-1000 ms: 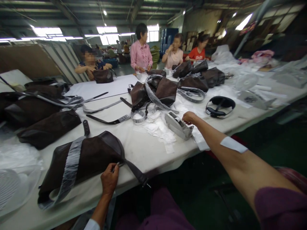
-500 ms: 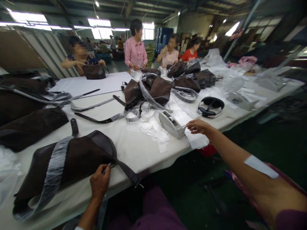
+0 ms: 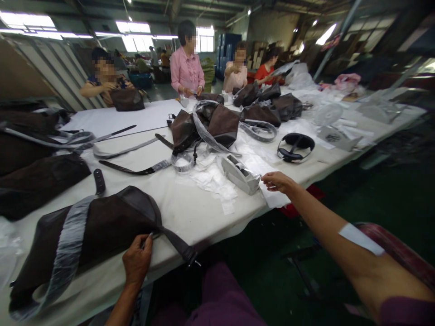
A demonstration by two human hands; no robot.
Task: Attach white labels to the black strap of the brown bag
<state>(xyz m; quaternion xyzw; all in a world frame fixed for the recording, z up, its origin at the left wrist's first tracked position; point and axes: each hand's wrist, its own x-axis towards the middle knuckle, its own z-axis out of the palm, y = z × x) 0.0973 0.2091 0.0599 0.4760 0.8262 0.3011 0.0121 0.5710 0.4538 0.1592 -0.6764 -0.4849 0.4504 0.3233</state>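
A dark brown handbag [image 3: 105, 222] lies on its side in front of me, a plastic-wrapped strap [image 3: 70, 244] across it. My left hand [image 3: 137, 260] is closed at the bag's near right edge, beside the base of a dark buckled strap [image 3: 178, 244]. A small shiny bit shows at its fingertips, too small to name. My right hand [image 3: 277, 182] reaches out to the grey tape dispenser [image 3: 239, 176]. Its thumb and forefinger pinch the end of the clear tape at the dispenser's front. A white patch of paper or tape [image 3: 362, 238] sticks to my right forearm.
White paper slips [image 3: 217, 183] lie behind the dispenser. A black headset [image 3: 295, 147] stands to its right. More brown bags [image 3: 222, 122] and loose straps cover the table's middle and left. Several co-workers, one in a pink shirt [image 3: 186, 70], are across the table.
The view has shifted slightly, so most things sit a little further left. My right hand stays pinched at the dispenser, and my left hand stays at the bag's edge.
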